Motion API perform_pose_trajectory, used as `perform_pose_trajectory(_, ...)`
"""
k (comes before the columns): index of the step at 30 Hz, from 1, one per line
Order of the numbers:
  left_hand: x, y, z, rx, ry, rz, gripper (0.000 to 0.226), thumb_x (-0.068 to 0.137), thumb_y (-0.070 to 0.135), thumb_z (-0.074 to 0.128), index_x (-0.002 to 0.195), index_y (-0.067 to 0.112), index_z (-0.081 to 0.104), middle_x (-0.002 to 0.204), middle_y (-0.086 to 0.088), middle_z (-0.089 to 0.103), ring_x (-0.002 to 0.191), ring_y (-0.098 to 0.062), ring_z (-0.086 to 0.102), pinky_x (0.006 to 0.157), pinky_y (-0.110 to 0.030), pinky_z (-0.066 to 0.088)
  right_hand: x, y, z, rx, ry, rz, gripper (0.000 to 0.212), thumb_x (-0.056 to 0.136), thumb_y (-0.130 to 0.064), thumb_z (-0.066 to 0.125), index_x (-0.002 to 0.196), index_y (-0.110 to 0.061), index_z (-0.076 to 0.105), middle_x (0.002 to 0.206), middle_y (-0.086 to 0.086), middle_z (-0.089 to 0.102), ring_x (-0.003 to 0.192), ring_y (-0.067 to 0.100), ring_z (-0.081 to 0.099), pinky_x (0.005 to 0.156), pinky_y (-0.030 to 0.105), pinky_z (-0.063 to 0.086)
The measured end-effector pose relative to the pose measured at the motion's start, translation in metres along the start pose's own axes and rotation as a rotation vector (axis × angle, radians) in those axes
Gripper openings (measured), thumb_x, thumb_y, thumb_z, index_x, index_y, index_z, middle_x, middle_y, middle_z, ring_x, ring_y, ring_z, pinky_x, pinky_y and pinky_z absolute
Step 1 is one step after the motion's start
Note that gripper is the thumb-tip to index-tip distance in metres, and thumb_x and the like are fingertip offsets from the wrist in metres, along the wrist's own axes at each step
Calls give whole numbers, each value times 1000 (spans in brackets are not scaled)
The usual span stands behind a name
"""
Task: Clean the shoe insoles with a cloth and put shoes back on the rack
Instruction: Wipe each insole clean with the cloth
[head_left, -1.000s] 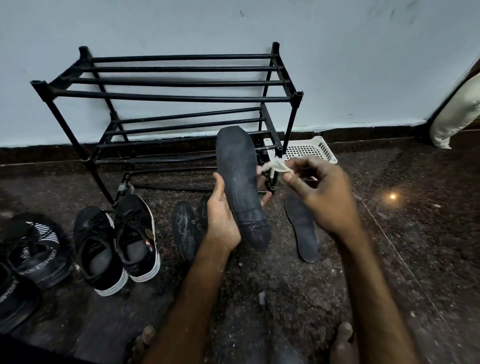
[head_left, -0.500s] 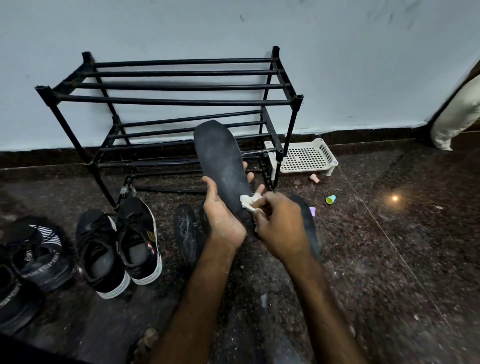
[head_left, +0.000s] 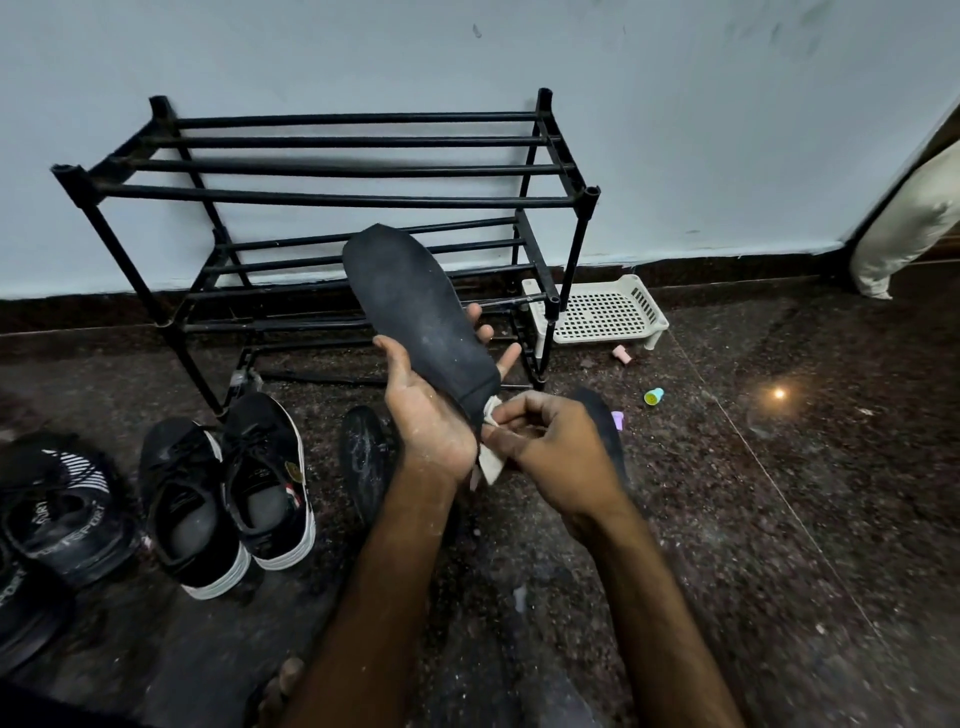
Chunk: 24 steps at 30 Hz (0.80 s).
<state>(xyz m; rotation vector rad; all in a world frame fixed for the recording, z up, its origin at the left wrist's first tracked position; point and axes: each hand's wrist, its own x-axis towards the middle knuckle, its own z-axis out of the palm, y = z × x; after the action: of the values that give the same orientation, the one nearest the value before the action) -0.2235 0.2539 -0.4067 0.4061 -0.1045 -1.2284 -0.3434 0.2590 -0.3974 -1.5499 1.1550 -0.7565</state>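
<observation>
A: How is the left hand (head_left: 426, 415) posed?
B: Palm up, with thumb and fingers clasping the dark grey foam insole (head_left: 415, 312) near its heel. The toe end tilts toward 11 o'clock, in front of the black metal shoe rack (head_left: 332, 197).
A: And the right hand (head_left: 550, 447)?
B: At 3 o'clock of the left, fingers curled, pinching the small white cloth (head_left: 491, 462) against the insole's heel.

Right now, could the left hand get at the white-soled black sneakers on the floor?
Likely yes on path: the sneakers sit on the floor just left of the left hand, nothing between. But that hand holds the insole, so it must put that down first.
</observation>
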Motion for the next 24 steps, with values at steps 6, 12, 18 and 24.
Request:
perform_pose_trajectory(6, -3, 0, 2, 124, 43, 16, 78, 92, 73, 30, 125, 12, 66, 105, -10, 67, 86, -23, 63, 87, -39, 51, 9, -19, 9, -119, 155, -200, 7, 83, -15, 76, 86, -20, 72, 77, -8, 71, 66, 1, 63, 67, 22, 56)
perform_pose_trajectory(12, -5, 10, 0, 117, -29, -102, 51, 97, 25, 33, 90, 6, 79, 101, -13, 74, 89, -27, 71, 85, -41, 56, 6, -14, -14, -111, 83, -130, 9, 84, -12, 74, 88, -19, 71, 78, -8, 70, 69, 5, 64, 67, 25, 54)
perform_pose_trajectory(18, 5, 19, -8, 57, -90, -26, 40, 92, 11, 29, 123, 6, 54, 93, -8, 65, 82, -27, 64, 93, -42, 52, -2, -47, -55, -120, 513, -192, 14, 90, -16, 68, 103, -17, 67, 96, -8, 67, 83, 2, 65, 68, 14, 55)
perform_pose_trajectory(24, 4, 11, 1, -17, -92, -80, 53, 95, 50, 41, 129, 13, 57, 83, -2, 50, 74, -18, 54, 90, -40, 53, -6, -40, 18, -485, 164, -394, 18, 92, -15, 62, 109, -14, 64, 113, 2, 59, 101, 15, 58, 87, 25, 51)
